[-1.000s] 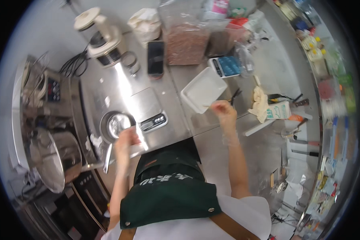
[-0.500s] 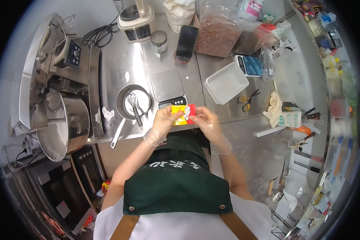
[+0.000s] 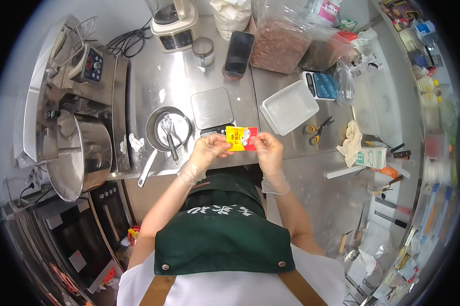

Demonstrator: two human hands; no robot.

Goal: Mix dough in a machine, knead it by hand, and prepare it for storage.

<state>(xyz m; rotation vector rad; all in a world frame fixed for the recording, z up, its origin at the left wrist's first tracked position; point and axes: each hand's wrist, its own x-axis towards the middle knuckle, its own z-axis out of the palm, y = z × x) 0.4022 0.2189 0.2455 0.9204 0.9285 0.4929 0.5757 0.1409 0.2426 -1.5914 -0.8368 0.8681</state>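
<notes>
A small flat yellow and red packet (image 3: 238, 140) is stretched between my two hands, just over the front edge of the steel counter. My left hand (image 3: 210, 151), in a clear plastic glove, pinches its yellow end. The red end is pinched by my right hand (image 3: 269, 152), gloved the same way. Right behind the packet lies a flat kitchen scale (image 3: 212, 108), its button panel partly covered by the packet and left hand. Left of that, a saucepan (image 3: 152, 124) stands with a whisk (image 3: 170, 137) leaning inside it and its handle pointing toward me.
Right of the scale sit a white plastic tub (image 3: 289, 107), scissors (image 3: 318, 130) and a second scale (image 3: 319, 85). Behind stand a phone (image 3: 238, 53) on a stand, a metal cup (image 3: 203, 52), a blender (image 3: 175, 31) and a large filled bag (image 3: 278, 48). A big steel pot (image 3: 96, 153) is at left.
The packet has moved slightly up and to the right. My fingers have shifted out toward its ends, so more of its printed face shows. Both hands still hold it.
</notes>
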